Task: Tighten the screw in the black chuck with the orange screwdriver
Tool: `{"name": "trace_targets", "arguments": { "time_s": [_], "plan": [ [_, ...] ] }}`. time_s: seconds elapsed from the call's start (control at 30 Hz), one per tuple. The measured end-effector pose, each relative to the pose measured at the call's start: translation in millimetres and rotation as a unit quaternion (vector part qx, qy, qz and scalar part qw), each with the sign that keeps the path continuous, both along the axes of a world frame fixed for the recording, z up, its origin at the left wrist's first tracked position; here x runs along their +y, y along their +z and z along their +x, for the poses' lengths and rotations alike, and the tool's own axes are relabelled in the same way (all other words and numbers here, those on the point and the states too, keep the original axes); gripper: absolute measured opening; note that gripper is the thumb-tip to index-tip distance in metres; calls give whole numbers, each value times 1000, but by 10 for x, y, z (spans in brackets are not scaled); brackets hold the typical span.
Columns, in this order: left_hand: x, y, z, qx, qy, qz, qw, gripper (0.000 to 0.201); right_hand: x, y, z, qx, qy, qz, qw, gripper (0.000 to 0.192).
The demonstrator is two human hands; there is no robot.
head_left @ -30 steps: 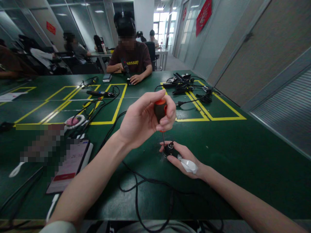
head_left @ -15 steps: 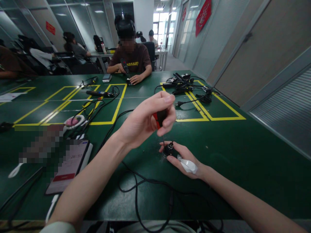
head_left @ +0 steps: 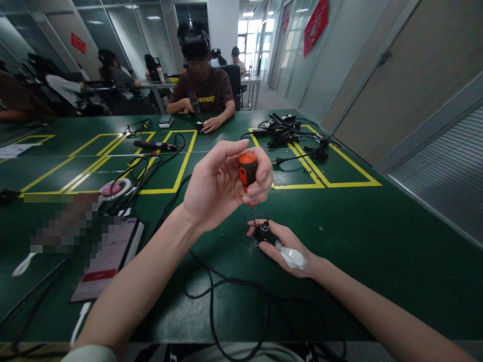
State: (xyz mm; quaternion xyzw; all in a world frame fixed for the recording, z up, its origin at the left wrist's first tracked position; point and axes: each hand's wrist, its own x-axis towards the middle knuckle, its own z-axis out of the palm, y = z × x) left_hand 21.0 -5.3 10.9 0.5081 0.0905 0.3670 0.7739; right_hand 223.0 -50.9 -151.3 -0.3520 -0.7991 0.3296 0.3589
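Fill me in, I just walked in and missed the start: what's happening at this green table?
A person is working with a screwdriver on a small black plug. The left hand grips the orange and black handle upright, shaft pointing down into the plug. The right hand pins the plug on the green table and also holds something white, perhaps tissue. A black cable loops nearby. Across the table, another person handles a similar tool.

Even overhead office light, sharp centre, wide-angle bending at edges.
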Motion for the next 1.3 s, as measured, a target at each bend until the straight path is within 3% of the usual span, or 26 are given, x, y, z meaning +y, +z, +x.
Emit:
{"name": "trace_targets", "arguments": {
  "time_s": [0.27, 0.57, 0.93, 1.2, 1.3],
  "plan": [
    [0, -42, 5, 1, 0, 8, 1000, 25, 4, 4, -14, 2, 0, 7, 1000, 30],
    [0, -9, 6, 12, 14, 10, 1000, 43, 6, 7, -13, 2, 3, 10, 1000, 31],
    [7, -37, 21, 5, 7, 8, 1000, 38, -3, 31, -13, 3, 4, 2, 1000, 30],
    [-5, -28, 13, 1, 36, 16, 999, 23, 3, -3, -12, 4, 5, 9, 1000, 34],
    [-3, -25, 10, 12, 24, 32, 999, 28, 0, 4, -12, 1, -1, 5, 1000, 35]
  ]
}}
